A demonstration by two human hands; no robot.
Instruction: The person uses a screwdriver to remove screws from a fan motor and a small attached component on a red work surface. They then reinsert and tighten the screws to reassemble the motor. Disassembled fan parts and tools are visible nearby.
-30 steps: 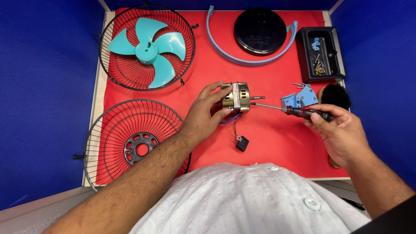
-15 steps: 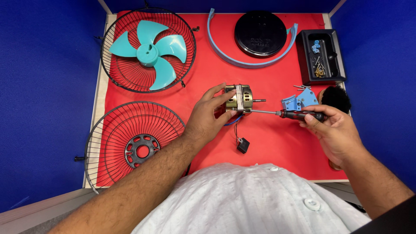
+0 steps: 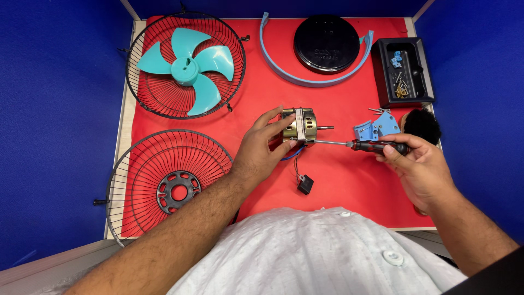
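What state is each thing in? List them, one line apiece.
Fan motor: on its side on the red mat, steadied by the left hand.
Screwdriver: level in the right hand, tip at the motor.
Teal fan blade: loose, lying in a wire guard.
Second guard: flat, nothing in it.
Black tray: open, small parts inside.

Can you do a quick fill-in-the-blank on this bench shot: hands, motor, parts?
1. The left hand steadies the fan ____ on the red mat.
2. The right hand holds a ____ with its tip at the motor.
3. The teal fan blade lies inside a wire ____.
4. Loose screws sit in the black ____ at the mat's far right corner.

Missing words: motor; screwdriver; guard; tray
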